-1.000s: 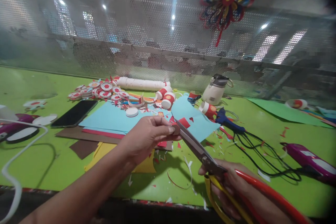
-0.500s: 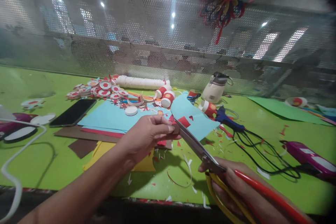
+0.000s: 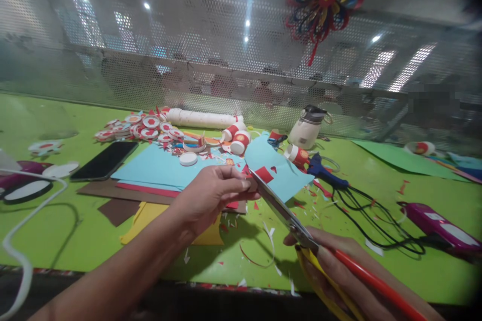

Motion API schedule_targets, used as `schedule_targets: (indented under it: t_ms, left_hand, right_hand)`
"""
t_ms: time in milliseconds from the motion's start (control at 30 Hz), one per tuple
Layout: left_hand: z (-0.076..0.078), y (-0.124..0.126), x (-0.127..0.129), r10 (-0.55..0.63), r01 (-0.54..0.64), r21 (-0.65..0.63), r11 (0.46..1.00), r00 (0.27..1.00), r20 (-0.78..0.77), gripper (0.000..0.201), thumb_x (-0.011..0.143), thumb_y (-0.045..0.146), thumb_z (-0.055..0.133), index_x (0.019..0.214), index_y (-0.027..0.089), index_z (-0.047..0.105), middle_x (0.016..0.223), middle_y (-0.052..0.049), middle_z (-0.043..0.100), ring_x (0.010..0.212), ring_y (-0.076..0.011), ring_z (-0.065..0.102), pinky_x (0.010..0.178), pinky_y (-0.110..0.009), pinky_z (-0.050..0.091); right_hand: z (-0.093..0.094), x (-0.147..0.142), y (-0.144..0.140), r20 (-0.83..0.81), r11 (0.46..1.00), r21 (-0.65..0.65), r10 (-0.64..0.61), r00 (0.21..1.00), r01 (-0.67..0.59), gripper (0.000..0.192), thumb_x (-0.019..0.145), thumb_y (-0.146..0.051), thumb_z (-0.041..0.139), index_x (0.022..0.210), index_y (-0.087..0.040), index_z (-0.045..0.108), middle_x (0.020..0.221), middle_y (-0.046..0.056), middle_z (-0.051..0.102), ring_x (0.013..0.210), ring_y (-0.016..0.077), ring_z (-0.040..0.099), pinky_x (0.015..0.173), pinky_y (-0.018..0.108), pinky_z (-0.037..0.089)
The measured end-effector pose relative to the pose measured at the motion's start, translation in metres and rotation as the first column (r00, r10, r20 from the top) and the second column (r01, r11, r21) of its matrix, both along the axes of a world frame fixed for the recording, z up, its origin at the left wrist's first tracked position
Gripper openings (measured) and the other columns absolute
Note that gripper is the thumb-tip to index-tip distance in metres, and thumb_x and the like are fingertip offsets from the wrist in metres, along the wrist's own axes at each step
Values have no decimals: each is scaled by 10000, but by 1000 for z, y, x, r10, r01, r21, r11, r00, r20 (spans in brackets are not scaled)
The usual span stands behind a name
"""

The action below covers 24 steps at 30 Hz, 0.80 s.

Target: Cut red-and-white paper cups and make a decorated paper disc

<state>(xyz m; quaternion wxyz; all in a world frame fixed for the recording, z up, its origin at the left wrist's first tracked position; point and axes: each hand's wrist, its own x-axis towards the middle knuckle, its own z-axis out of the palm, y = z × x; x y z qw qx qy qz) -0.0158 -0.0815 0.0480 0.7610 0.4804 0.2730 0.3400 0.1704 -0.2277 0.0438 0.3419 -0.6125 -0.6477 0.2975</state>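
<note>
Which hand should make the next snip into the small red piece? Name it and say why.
Probably the right hand. It grips the scissors by their red and yellow handles, and the blade tips sit at the small red piece. The left hand is busy pinching that piece steady.

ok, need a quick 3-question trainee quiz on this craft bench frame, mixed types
1. True or false: the right hand grips scissors with red and yellow handles.
2. What lies flat to the left of the blue paper sheets? A) black phone B) laptop C) plate
3. What does the left hand pinch at the scissor tips?

Key:
1. True.
2. A, the black phone.
3. A small piece, mostly hidden by the fingers; it looks like red paper.
</note>
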Motion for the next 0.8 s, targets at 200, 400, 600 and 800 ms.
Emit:
schedule_targets:
  t_ms: [200,400,600,800]
  left_hand:
    - [-2,0,-1,3,-3,0,1000,1000,2,152,633,199,762,634,114,635,732,-69,689,757,-192,673,821,-328,467]
    - [-3,2,0,-5,5,-4,1000,1000,28,153,627,192,765,619,108,637,706,-55,677,744,-174,662,857,-339,466]
    - [-1,2,2,10,-9,-42,999,999,32,133,627,154,752,601,92,637,702,-70,670,737,-184,663,807,-323,486]
    - [-1,3,-1,-24,28,-97,995,999,43,134,631,120,737,590,103,611,670,-59,663,724,-190,663,814,-378,497]
  right_hand:
    - [-1,3,2,-42,998,-14,57,997,-58,461,870,-584,414,990,-239,696,678,33,610,589,154,544,532,244,475]
    - [-8,3,2,-8,999,14,33,999,-33,424,889,-525,416,1063,-242,679,731,48,633,652,170,563,584,258,494]
    - [-5,-1,2,-27,999,-16,42,999,-43,419,894,-506,424,985,-205,701,735,48,638,635,146,553,587,238,494]
    - [-7,2,1,-19,1000,23,1,1000,-1,397,879,-502,458,1057,-232,689,739,54,652,672,178,591,616,271,516]
